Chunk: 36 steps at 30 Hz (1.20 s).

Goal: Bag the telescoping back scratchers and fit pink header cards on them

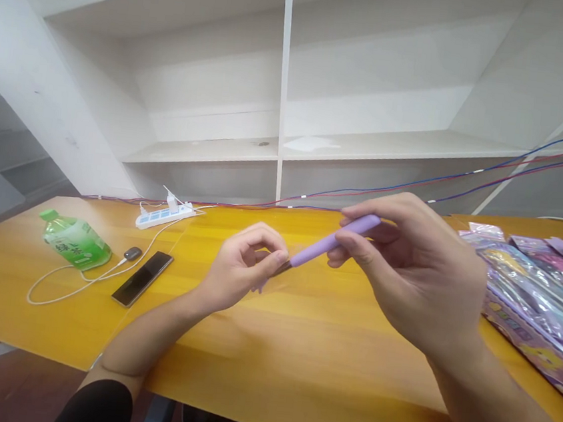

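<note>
A slim, smooth purple pen-like stick (318, 247) slants between my hands above the table, its rounded end up to the right. My right hand (406, 271) is closed on the upper part, thumb and fingers pinching it. At the lower end a short dark section (283, 268) goes into the fingertips of my left hand (243, 264), which is closed in a pinch. A small bit of purple shows below those left fingers; the rest of that end is hidden, so I cannot tell its exact kind.
On the right lies a printed purple box (515, 329) with several shiny plastic packets (535, 285). To the left are a green bottle (77, 242) on its side, a black phone (143, 278), a white cable (59, 294) and a power strip (165, 215). White shelves (213, 96) stand behind.
</note>
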Each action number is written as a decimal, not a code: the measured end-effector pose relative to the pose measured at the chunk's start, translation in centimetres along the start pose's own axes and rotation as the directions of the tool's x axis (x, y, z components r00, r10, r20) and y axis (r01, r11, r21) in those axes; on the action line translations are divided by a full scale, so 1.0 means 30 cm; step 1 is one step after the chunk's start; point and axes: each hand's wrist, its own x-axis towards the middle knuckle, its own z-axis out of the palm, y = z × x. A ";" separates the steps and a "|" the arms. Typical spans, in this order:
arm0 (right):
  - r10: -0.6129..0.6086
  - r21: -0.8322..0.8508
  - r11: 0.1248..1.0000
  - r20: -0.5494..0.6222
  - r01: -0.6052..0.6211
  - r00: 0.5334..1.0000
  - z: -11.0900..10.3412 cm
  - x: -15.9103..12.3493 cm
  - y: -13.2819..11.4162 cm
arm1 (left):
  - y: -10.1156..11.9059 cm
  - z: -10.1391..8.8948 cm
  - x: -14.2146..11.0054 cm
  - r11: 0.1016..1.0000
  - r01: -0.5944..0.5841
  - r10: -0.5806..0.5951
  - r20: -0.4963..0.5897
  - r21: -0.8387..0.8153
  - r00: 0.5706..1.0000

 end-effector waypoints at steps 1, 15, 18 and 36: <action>-0.020 -0.020 1.000 0.012 0.021 1.000 0.004 -0.002 -0.002 | 0.004 -0.003 0.000 1.000 -0.013 0.013 -0.014 0.017 1.000; -0.309 -0.254 0.906 0.151 0.338 0.939 0.076 -0.011 0.020 | 0.013 -0.012 0.003 0.990 -0.132 0.135 -0.068 0.038 0.989; -0.398 -0.268 0.867 0.133 0.420 0.908 0.085 -0.012 0.032 | 0.011 -0.012 0.000 0.992 -0.125 0.124 -0.062 -0.003 0.990; -0.393 -0.229 0.883 0.116 0.409 0.912 0.110 -0.013 0.073 | 0.044 -0.002 0.003 0.954 -0.103 0.048 -0.196 -0.281 0.980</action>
